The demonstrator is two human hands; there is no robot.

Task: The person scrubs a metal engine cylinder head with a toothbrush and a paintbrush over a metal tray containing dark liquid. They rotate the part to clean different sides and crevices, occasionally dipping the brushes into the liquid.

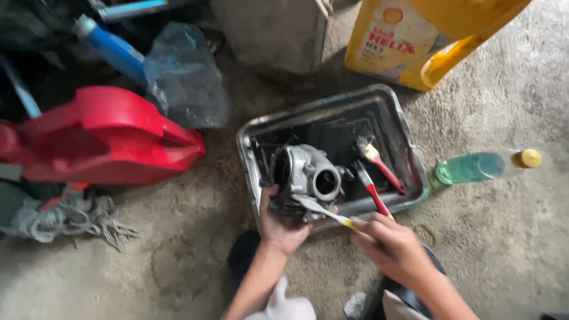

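From the head camera, the left hand (283, 220) grips a grey metal engine part (305, 178) at the near edge of a dirty metal tray (388, 115). The right hand (392, 244) is closed around a toothbrush (323, 211) touching the part. The greasy part could slip and bang down. All around is rough, dusty concrete floor (510, 249), with a red can (106, 136) and yellow jug (427, 35) nearby.

Silver-grey metal engine part (308, 178) in a black-stained tray (397, 118), red-handled brushes (379, 169), yellow jug (427, 35).
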